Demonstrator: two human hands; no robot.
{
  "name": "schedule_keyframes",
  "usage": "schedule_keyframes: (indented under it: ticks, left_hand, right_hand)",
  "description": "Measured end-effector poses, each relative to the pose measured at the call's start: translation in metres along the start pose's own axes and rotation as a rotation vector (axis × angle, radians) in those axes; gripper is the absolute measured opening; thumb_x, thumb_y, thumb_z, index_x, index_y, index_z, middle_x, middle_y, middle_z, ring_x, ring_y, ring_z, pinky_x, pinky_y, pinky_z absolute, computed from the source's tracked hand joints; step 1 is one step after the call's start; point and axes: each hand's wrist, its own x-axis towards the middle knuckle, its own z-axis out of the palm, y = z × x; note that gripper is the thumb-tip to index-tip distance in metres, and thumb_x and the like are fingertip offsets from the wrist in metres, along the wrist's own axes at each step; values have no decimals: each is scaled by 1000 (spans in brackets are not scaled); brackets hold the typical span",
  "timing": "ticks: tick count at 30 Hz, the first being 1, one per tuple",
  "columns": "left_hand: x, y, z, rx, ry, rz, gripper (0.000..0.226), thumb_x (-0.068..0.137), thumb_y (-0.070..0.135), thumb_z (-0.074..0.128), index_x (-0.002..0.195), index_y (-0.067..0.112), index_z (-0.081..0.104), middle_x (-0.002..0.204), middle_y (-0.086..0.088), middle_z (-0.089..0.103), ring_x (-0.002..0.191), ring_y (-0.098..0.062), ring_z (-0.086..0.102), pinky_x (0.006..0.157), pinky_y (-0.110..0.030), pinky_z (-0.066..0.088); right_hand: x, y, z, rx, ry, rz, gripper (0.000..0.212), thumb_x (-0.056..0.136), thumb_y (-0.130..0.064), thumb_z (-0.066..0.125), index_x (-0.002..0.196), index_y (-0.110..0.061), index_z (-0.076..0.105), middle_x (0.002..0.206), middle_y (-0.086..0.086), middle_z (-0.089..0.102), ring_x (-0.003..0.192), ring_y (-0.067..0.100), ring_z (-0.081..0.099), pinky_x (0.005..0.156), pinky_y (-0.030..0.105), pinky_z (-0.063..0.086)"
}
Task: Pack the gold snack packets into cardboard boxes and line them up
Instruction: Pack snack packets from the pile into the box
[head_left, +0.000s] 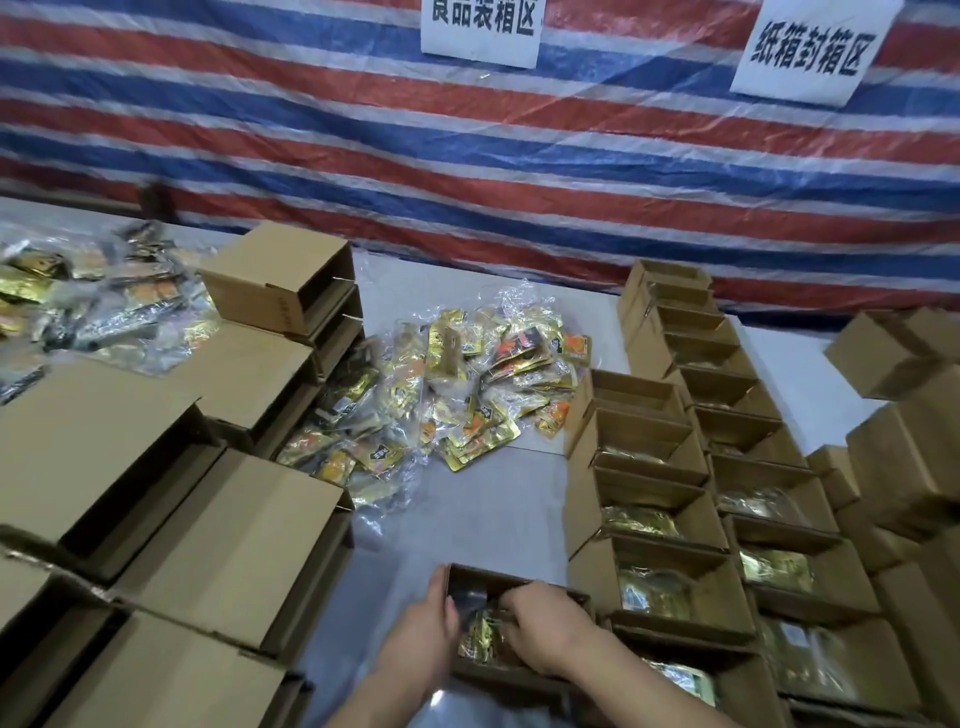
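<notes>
An open cardboard box (470, 574) stands on the table right in front of me. My left hand (428, 623) grips its left wall. My right hand (543, 618) reaches down into the box, fingers curled on gold snack packets (480, 636) inside it. A loose heap of gold snack packets (457, 389) in clear wrap lies in the middle of the table. To the right, two rows of open boxes (675, 499) stand in line, several with gold packets showing inside.
Stacks of empty cardboard boxes (218, 525) fill the left side. More packets (93, 306) lie at the far left. Further boxes (904, 415) pile up at the right edge. A striped tarp (467, 171) with two white signs hangs behind the table.
</notes>
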Motion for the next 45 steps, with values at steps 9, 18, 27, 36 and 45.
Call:
schedule_keyframes:
  ticks: [9, 18, 27, 36, 45]
  left_hand:
    - [3, -4, 6, 12, -28, -27, 51, 104, 32, 32, 151, 30, 14, 141, -5, 53, 123, -17, 56, 100, -25, 42]
    - [19, -12, 6, 28, -109, -109, 59, 98, 43, 38, 152, 26, 19, 148, -6, 46, 130, -26, 50, 104, -35, 42]
    - [17, -1, -4, -132, -115, -14, 36, 99, 36, 50, 133, 25, 45, 125, -7, 63, 110, -24, 60, 91, -33, 48]
    - [-54, -27, 3, -156, -142, -152, 25, 93, 27, 55, 118, 27, 52, 102, -4, 69, 90, -23, 68, 61, -28, 49]
    - [-106, -6, 32, -202, -253, -199, 35, 88, 34, 61, 116, 44, 44, 101, -2, 67, 71, -20, 71, 52, -34, 59]
  right_hand:
    - [18, -18, 26, 209, -232, 94, 51, 105, -44, 26, 146, -22, 45, 151, 9, 44, 137, 24, 42, 111, 33, 29]
    - [-20, 5, 8, 217, 331, 50, 27, 94, -39, 47, 93, -21, 66, 96, -1, 68, 83, 15, 58, 71, 25, 42]
    - [-47, 14, 10, -152, 367, 42, 62, 89, -11, 55, 146, -8, 30, 142, 13, 40, 131, 29, 38, 118, 40, 27]
    - [-85, 7, 57, -155, 331, -16, 43, 89, -3, 49, 131, -11, 44, 125, 11, 54, 117, 30, 52, 100, 41, 41]
    - [-122, 28, 75, -192, 229, -8, 35, 89, 7, 44, 119, -8, 53, 118, 15, 58, 107, 34, 57, 90, 44, 46]
